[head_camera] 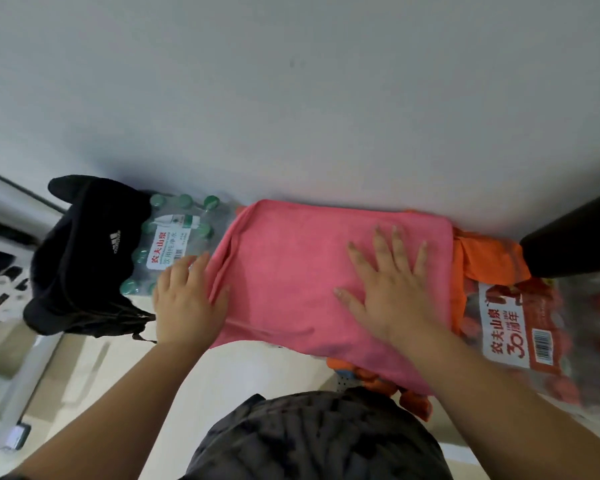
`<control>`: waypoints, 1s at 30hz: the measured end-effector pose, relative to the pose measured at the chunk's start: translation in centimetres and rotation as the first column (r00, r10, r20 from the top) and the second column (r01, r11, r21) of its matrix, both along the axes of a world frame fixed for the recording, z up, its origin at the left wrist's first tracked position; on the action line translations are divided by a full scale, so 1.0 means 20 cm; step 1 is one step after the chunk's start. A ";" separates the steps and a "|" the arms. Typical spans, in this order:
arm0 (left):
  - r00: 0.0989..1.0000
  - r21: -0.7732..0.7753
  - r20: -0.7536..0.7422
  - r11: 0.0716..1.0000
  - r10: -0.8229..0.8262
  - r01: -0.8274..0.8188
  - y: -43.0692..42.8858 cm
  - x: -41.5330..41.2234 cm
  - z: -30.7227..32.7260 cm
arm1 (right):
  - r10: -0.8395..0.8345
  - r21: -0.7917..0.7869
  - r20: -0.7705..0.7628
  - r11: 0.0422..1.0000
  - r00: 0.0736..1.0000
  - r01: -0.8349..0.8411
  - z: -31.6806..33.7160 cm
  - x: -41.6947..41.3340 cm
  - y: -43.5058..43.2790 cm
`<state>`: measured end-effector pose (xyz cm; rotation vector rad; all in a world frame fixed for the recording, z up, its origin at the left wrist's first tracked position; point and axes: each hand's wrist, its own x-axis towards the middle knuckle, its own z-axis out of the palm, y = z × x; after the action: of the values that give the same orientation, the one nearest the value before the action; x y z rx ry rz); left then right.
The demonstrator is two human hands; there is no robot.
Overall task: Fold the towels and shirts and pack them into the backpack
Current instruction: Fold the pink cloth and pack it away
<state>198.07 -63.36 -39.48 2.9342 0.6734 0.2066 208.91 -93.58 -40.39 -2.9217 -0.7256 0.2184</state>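
A pink towel (291, 271) lies spread flat in the middle of the view, against the white wall. My right hand (388, 289) presses flat on its right half, fingers spread and straight. At the towel's left edge my left hand (184, 299) holds the fabric, thumb on top and fingers tucked under the edge. A black backpack (84, 258) with a white logo sits to the left. Orange cloth (482, 258) pokes out from under the towel at the right and near the front.
A shrink-wrapped pack of green-capped water bottles (174, 244) stands between the backpack and the towel. Another pack with red caps and a red label (520, 327) lies at the right. A dark object (575, 237) leans on the wall at far right.
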 end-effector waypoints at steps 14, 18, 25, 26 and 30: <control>0.998 -0.319 0.012 0.946 0.063 -0.056 0.13 -0.12 -0.01 | 0.311 -0.104 -0.129 0.940 0.942 -0.325 -0.05 -0.09 0.44; 0.998 -0.382 0.054 0.923 -0.015 0.034 0.20 -0.07 0.01 | 0.283 -0.114 -0.166 0.946 0.945 -0.304 -0.03 -0.09 0.45; 0.930 -0.703 0.183 0.704 0.318 -0.102 0.59 0.16 0.25 | 0.187 -0.081 -0.266 0.973 0.945 -0.216 0.04 -0.08 0.47; 0.935 -0.697 0.191 0.712 0.299 -0.086 0.66 0.23 0.28 | 0.168 -0.094 -0.277 0.975 0.946 -0.201 0.06 -0.08 0.49; 0.982 -0.622 0.155 0.783 0.111 0.010 0.84 0.49 0.29 | 0.069 -0.179 -0.256 0.977 0.964 -0.118 0.14 -0.11 0.61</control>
<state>207.80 -46.52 -33.62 2.2288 0.6395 0.2075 206.71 -81.32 -37.58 -2.9593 -0.8445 0.6887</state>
